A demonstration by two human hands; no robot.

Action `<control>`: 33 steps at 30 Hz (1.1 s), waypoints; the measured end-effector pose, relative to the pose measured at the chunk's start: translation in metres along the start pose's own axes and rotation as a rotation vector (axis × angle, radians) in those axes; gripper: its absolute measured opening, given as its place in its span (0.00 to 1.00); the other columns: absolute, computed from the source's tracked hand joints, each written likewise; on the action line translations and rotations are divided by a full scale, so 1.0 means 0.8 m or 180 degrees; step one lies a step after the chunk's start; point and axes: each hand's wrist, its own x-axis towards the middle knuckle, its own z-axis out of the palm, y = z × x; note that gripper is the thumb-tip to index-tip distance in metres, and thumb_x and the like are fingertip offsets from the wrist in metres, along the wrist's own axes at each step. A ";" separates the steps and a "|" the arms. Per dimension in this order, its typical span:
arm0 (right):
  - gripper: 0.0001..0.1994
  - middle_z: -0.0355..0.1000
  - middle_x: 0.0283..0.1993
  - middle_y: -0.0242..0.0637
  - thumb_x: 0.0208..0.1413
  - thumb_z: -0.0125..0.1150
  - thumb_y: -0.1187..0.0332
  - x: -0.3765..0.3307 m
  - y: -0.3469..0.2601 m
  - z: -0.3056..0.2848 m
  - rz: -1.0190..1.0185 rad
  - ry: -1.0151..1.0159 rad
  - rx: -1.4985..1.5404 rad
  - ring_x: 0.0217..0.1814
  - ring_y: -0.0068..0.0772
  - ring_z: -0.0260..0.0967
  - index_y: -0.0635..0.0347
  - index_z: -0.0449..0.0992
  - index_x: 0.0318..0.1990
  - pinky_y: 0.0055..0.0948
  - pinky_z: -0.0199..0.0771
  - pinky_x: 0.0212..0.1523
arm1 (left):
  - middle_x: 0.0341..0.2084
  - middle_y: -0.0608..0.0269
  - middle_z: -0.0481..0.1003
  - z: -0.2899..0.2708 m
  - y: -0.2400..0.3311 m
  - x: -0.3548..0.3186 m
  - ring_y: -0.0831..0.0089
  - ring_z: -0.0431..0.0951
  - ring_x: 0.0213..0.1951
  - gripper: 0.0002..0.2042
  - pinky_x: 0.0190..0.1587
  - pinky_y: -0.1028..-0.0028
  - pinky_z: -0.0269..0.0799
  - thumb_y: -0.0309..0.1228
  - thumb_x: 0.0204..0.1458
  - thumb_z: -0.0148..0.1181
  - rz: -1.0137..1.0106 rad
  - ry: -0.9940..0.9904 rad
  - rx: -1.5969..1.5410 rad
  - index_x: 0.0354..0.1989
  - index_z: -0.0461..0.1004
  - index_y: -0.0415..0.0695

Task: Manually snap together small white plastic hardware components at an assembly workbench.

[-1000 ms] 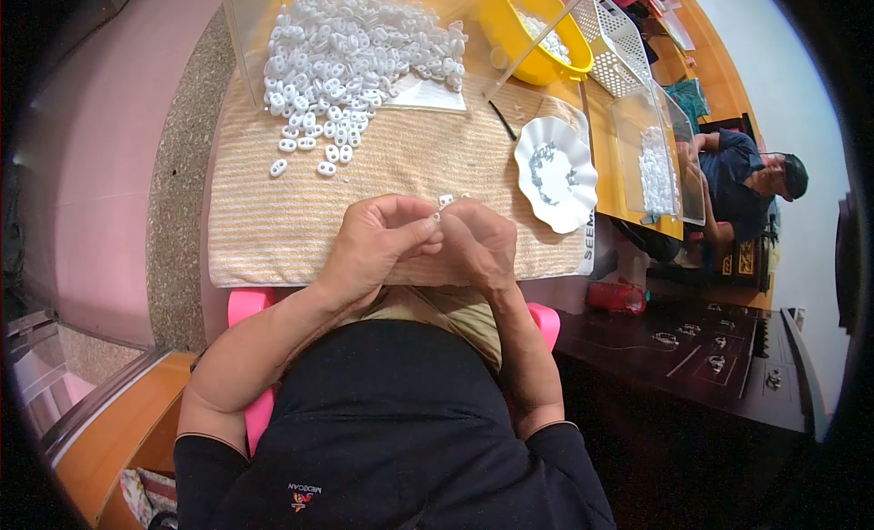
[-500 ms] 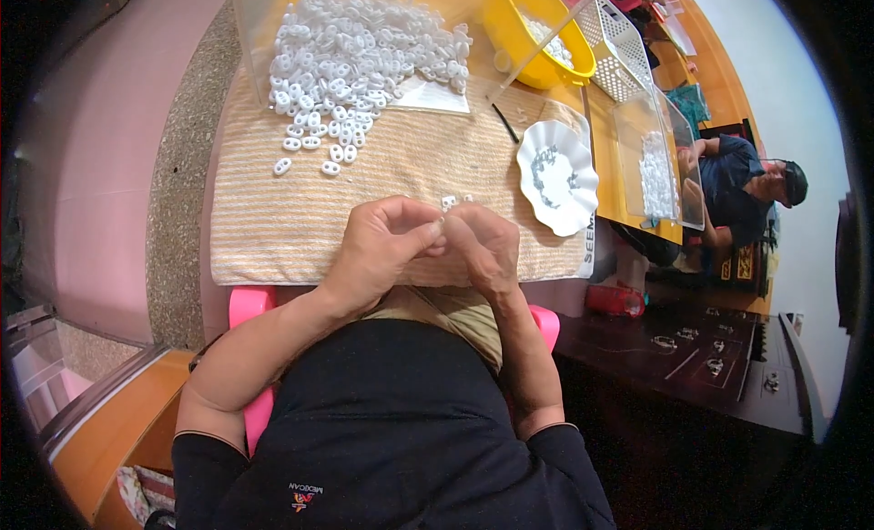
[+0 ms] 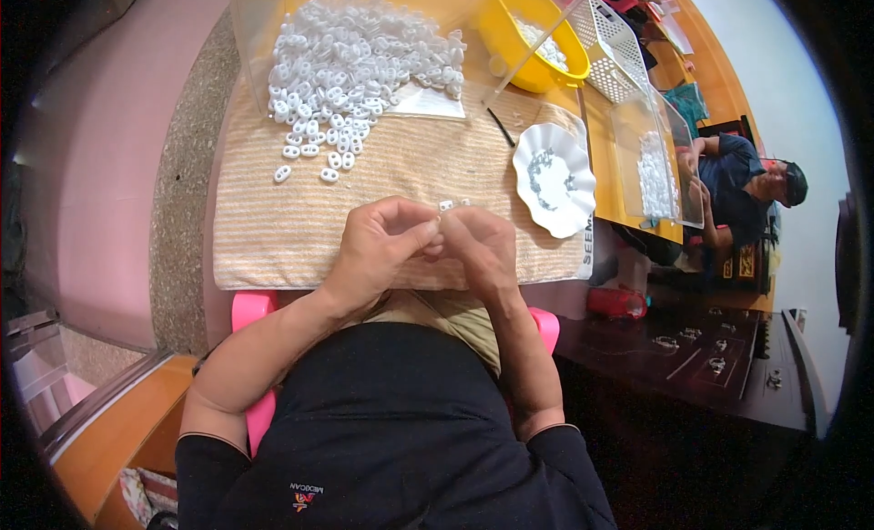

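Note:
Near the front edge of the striped towel point(image 3: 273, 229), my left hand point(image 3: 378, 248) and my right hand point(image 3: 482, 243) meet at their fingertips. Both are closed in a pinch, thumbs against fingers, over something too small and hidden to name. Just past the fingertips lies a small white plastic piece point(image 3: 445, 206), with another partly hidden beside it. Farther off to the left spreads a heap of white oval pieces with two holes each point(image 3: 364, 52). A white scalloped dish point(image 3: 581, 198) holding small grey bits stands to the right of my right hand.
A clear plastic sheet or bin wall rises around the heap. A thin black stick point(image 3: 500, 127) lies near the dish. Farther right are a yellow basin point(image 3: 505, 38), a white perforated basket point(image 3: 612, 52) and a clear bin with white pieces point(image 3: 654, 175), beside a seated person point(image 3: 736, 184).
My hands stay pinched together in nearly the same spot, with only a slight shift of the fingers. The whole view has moved a little.

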 end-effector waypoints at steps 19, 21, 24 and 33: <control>0.11 0.76 0.36 0.39 0.60 0.58 0.72 0.002 0.003 -0.012 0.0055 -0.0060 -0.0042 0.32 0.24 0.75 0.71 0.75 0.45 0.22 0.78 0.33 | 0.34 0.59 0.77 -0.004 0.006 0.001 0.76 0.79 0.35 0.08 0.42 0.77 0.79 0.22 0.55 0.58 -0.0414 -0.0032 -0.0527 0.43 0.72 0.34; 0.11 0.76 0.36 0.40 0.59 0.58 0.73 0.001 0.003 -0.012 0.0043 -0.0061 -0.0022 0.33 0.25 0.75 0.71 0.75 0.46 0.23 0.79 0.33 | 0.34 0.59 0.77 -0.004 0.006 0.001 0.76 0.79 0.35 0.08 0.42 0.77 0.79 0.22 0.55 0.58 -0.0406 -0.0046 -0.0545 0.43 0.72 0.34; 0.11 0.76 0.36 0.40 0.59 0.58 0.73 0.000 0.001 -0.014 0.0015 -0.0049 -0.0046 0.33 0.26 0.75 0.71 0.75 0.46 0.23 0.79 0.33 | 0.34 0.59 0.77 -0.004 0.006 0.002 0.76 0.79 0.35 0.08 0.42 0.77 0.79 0.22 0.55 0.58 -0.0465 -0.0033 -0.0578 0.43 0.72 0.34; 0.11 0.76 0.33 0.38 0.58 0.59 0.73 0.008 -0.018 -0.020 -0.0021 -0.0125 -0.0290 0.31 0.24 0.75 0.71 0.75 0.46 0.22 0.77 0.32 | 0.34 0.59 0.77 -0.005 0.008 0.002 0.75 0.79 0.35 0.08 0.41 0.77 0.79 0.22 0.55 0.58 -0.0490 0.0076 -0.0699 0.42 0.72 0.35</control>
